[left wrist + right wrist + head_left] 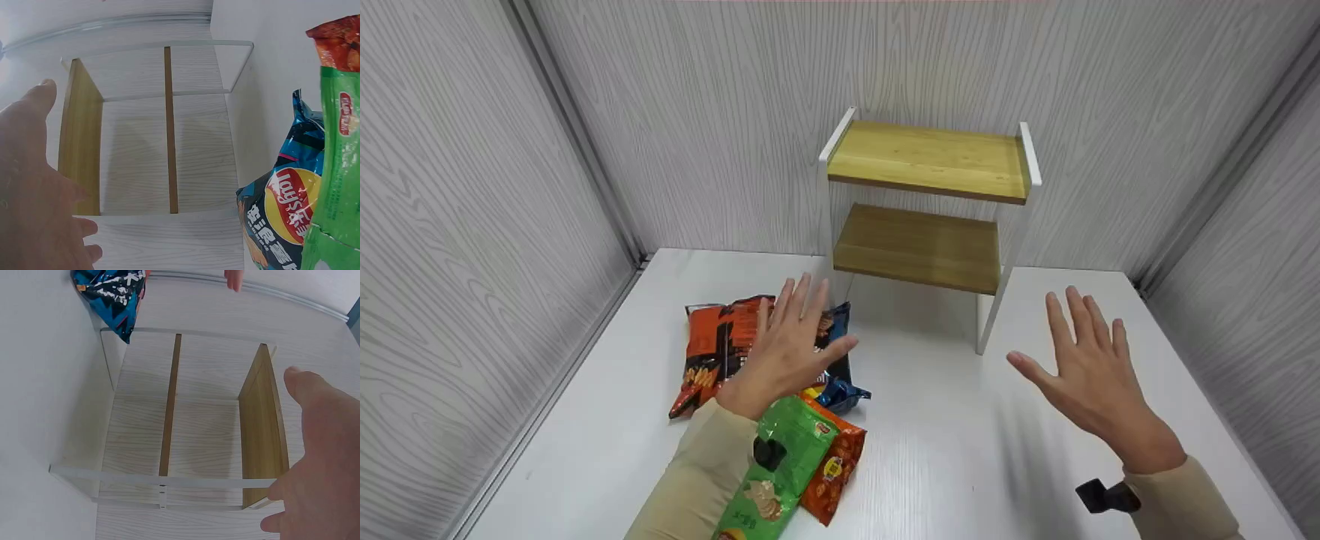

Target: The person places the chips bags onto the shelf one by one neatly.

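Note:
My left hand (784, 349) is held above the snack bags with its fingers spread, holding nothing. Beneath and beside it lie an orange and black chip bag (705, 349), a blue Lay's chip bag (287, 197), a green chip bag (787, 442) and a small orange-red snack bag (840, 465). The left forearm hides part of the green bag. On the right, my right hand (1091, 371) hovers over the white table with fingers straight and apart, gripping nothing. Between and beyond the hands stands a two-tier shelf (930, 157) with wooden boards and white side frames.
The white table (915, 465) is enclosed by pale wood-grain panels at the left, back and right. Near the back panel (720, 135) stands the shelf, its lower board (919, 247) bare. Small black devices sit at both wrists.

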